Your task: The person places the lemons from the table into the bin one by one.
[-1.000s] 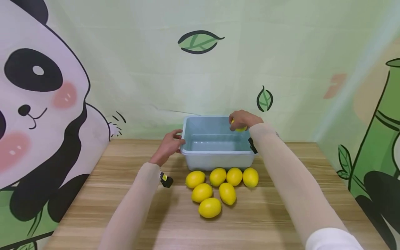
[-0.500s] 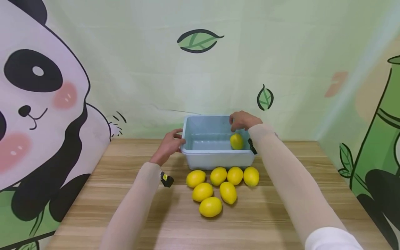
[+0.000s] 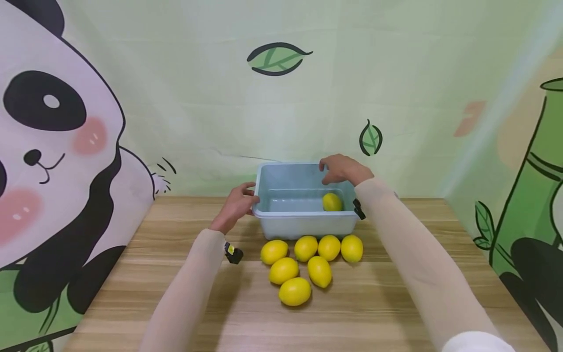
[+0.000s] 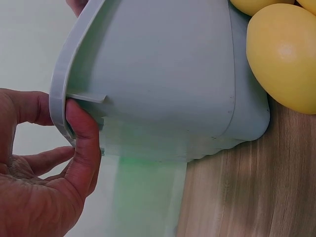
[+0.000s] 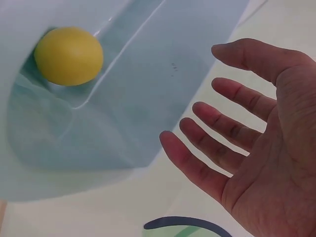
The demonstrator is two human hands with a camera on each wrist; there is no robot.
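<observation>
A light blue plastic basin [image 3: 303, 227] stands on the wooden table against the back wall. My left hand [image 3: 234, 207] pinches its left rim; in the left wrist view the thumb and fingers curl round the edge. One yellow lemon [image 3: 332, 202] lies on the basin's floor at the right. Above that lemon, over the basin's right back part, my right hand [image 3: 345, 169] holds nothing. The right wrist view shows its fingers spread and loosely bent. Several more lemons [image 3: 295, 292] lie in front of the basin, the back ones in a row close to its front wall.
The wooden table [image 3: 374, 313] reaches to a green cloth backdrop [image 3: 211, 98] printed with pandas, leaves and bamboo. A black wrist camera [image 3: 233, 253] sits on the left wrist, and another [image 3: 358, 209] on the right one near the basin's right rim.
The right hand has let go of a lemon, which dropped to the basin floor. Its fingers have since spread a little. The left hand keeps its hold on the rim.
</observation>
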